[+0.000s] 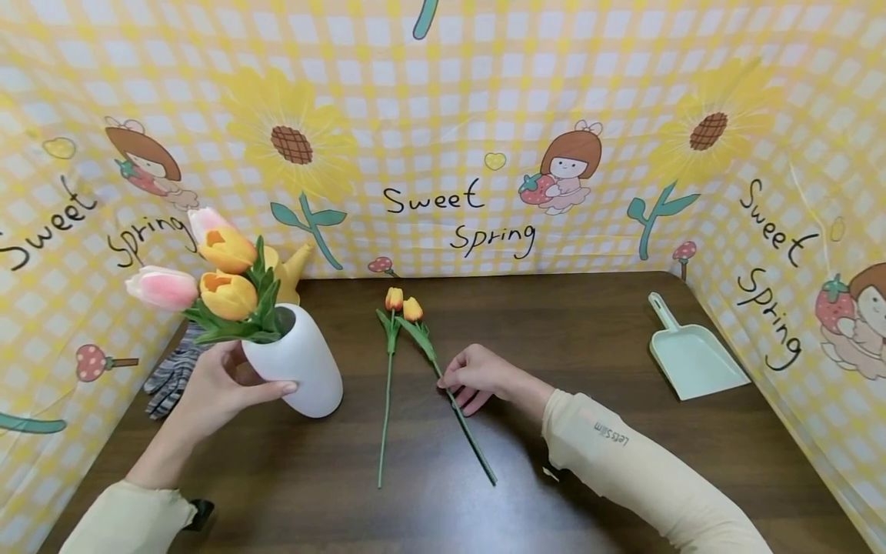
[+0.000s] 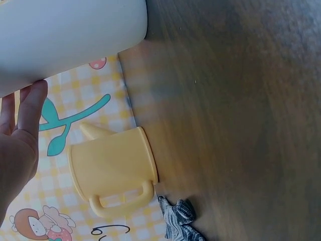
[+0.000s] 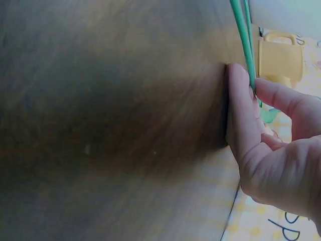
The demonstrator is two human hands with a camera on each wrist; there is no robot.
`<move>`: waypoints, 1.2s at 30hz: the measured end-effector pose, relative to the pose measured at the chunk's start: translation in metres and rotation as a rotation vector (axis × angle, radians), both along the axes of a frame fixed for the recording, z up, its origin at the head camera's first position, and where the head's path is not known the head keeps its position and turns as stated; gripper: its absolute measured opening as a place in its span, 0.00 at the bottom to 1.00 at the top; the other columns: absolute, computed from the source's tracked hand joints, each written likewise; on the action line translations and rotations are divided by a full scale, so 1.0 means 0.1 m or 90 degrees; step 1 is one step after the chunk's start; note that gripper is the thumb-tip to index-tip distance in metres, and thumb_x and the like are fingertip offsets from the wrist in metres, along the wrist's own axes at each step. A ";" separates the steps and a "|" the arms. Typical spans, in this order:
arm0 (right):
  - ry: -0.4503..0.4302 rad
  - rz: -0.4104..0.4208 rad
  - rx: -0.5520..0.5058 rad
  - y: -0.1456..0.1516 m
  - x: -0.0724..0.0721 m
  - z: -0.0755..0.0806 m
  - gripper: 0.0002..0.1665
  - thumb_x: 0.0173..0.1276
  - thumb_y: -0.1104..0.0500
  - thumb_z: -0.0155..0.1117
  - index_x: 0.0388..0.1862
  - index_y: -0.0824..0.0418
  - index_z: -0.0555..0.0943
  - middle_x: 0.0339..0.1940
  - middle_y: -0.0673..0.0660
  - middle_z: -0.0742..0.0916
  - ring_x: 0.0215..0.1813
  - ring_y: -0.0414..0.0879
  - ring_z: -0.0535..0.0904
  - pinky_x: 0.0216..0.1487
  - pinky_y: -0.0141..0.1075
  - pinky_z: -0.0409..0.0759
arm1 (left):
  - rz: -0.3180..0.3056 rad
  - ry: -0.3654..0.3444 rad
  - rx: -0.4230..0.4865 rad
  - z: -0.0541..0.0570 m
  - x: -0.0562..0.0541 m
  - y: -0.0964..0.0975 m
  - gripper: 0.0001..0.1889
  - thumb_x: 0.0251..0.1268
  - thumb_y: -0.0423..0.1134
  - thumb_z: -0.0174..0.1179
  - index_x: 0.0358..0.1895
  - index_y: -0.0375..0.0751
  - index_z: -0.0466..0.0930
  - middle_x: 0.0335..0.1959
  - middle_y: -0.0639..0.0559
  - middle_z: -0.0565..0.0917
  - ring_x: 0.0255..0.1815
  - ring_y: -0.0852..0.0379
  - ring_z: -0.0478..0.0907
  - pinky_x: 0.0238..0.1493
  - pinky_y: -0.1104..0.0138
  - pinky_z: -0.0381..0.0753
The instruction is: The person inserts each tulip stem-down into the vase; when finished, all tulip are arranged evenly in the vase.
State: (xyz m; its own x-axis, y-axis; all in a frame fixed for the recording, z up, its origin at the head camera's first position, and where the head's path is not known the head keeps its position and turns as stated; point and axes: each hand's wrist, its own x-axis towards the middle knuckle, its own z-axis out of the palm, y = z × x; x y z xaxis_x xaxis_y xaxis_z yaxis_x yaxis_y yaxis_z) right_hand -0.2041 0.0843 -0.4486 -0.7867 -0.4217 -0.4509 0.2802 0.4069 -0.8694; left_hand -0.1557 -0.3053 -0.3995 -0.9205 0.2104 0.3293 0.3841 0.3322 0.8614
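Observation:
In the head view my left hand point(image 1: 224, 385) grips a white vase point(image 1: 304, 365) near its mouth, thumb on the near side. The vase leans, and pink tulips point(image 1: 166, 288) and orange tulips point(image 1: 230, 295) stick out of it to the left. My right hand point(image 1: 477, 377) pinches the stem of an orange tulip point(image 1: 413, 309) lying on the table. Left of it lies another orange tulip point(image 1: 394, 299), its stem pointing toward me. The right wrist view shows thumb and finger meeting on the green stem point(image 3: 244, 37).
Behind the vase stands a yellow watering can point(image 2: 113, 163). Grey striped gloves point(image 1: 169, 377) lie at the table's left edge. A pale green dustpan point(image 1: 694, 358) rests at the right. Checked yellow cloth point(image 1: 443, 115) walls in the brown table point(image 1: 574, 323).

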 end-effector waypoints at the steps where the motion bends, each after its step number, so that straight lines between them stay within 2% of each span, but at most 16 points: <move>1: -0.006 0.001 -0.006 0.01 -0.01 0.00 0.06 0.68 0.64 0.68 0.36 0.68 0.85 0.31 0.60 0.87 0.25 0.48 0.86 0.27 0.43 0.89 | -0.001 0.000 0.002 0.00 0.00 0.00 0.42 0.41 0.18 0.78 0.66 0.37 0.74 0.53 0.48 0.84 0.50 0.59 0.84 0.45 0.70 0.87; 9: -0.042 0.010 -0.032 0.09 -0.05 0.03 0.16 0.70 0.66 0.66 0.55 0.68 0.78 0.38 0.62 0.88 0.30 0.51 0.87 0.30 0.44 0.89 | -0.002 0.005 -0.005 0.00 -0.01 -0.01 0.43 0.41 0.18 0.79 0.66 0.37 0.73 0.54 0.48 0.83 0.51 0.59 0.83 0.46 0.70 0.86; 15: -0.057 0.018 -0.043 0.19 -0.07 0.08 0.18 0.70 0.67 0.66 0.58 0.69 0.78 0.42 0.63 0.88 0.34 0.53 0.88 0.32 0.46 0.90 | 0.002 0.002 -0.015 0.01 -0.01 -0.02 0.43 0.41 0.19 0.79 0.67 0.38 0.73 0.54 0.49 0.83 0.51 0.59 0.83 0.45 0.69 0.87; 21: -0.060 0.035 -0.057 0.29 -0.09 0.17 0.29 0.70 0.68 0.65 0.68 0.70 0.70 0.46 0.65 0.87 0.36 0.52 0.87 0.33 0.45 0.90 | 0.007 0.010 -0.024 0.02 -0.03 -0.02 0.43 0.41 0.20 0.80 0.66 0.39 0.74 0.54 0.50 0.83 0.50 0.60 0.83 0.45 0.70 0.87; 27: -0.070 0.050 -0.078 0.40 -0.08 0.26 0.29 0.71 0.68 0.64 0.68 0.73 0.69 0.51 0.67 0.85 0.39 0.51 0.86 0.33 0.45 0.90 | 0.006 0.015 -0.025 0.02 -0.03 -0.01 0.42 0.41 0.20 0.80 0.66 0.39 0.74 0.54 0.50 0.83 0.51 0.60 0.83 0.45 0.71 0.86; 36: -0.095 0.037 -0.167 0.60 0.00 0.33 0.35 0.74 0.70 0.60 0.76 0.69 0.61 0.60 0.75 0.79 0.42 0.54 0.86 0.42 0.51 0.89 | 0.007 -0.005 -0.025 -0.02 0.00 -0.03 0.43 0.42 0.21 0.79 0.67 0.38 0.73 0.55 0.50 0.83 0.51 0.60 0.83 0.45 0.68 0.87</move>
